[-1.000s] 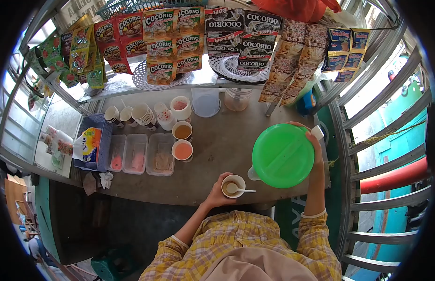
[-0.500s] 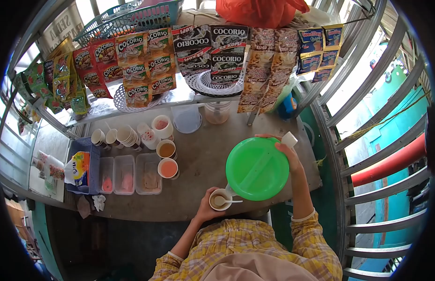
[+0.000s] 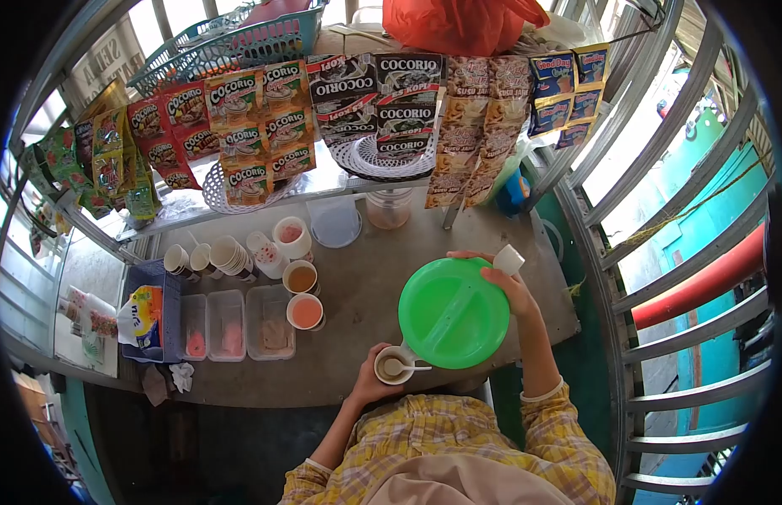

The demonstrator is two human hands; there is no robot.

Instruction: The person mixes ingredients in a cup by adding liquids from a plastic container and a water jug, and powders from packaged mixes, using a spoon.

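Note:
My left hand is wrapped round a paper cup close to the table's front edge. A white spoon leans in it, and some pale brownish content shows inside. In my right hand is a pitcher with a green lid, seen from above and tilted toward the cup. Its white handle sticks out beside my thumb, and its spout side is right at the cup's rim. Whether liquid is flowing is not visible. Left of them stand a cup of brown drink and a cup of pink drink.
Stacked paper cups, a blue basket and plastic tubs line the table's left side. Sachet strips hang across the back above a lidded container and a jar. Metal bars border the right.
The pitcher in my right hand has moved slightly left and down, closer over the cup. My left hand keeps hold of the cup in nearly the same place.

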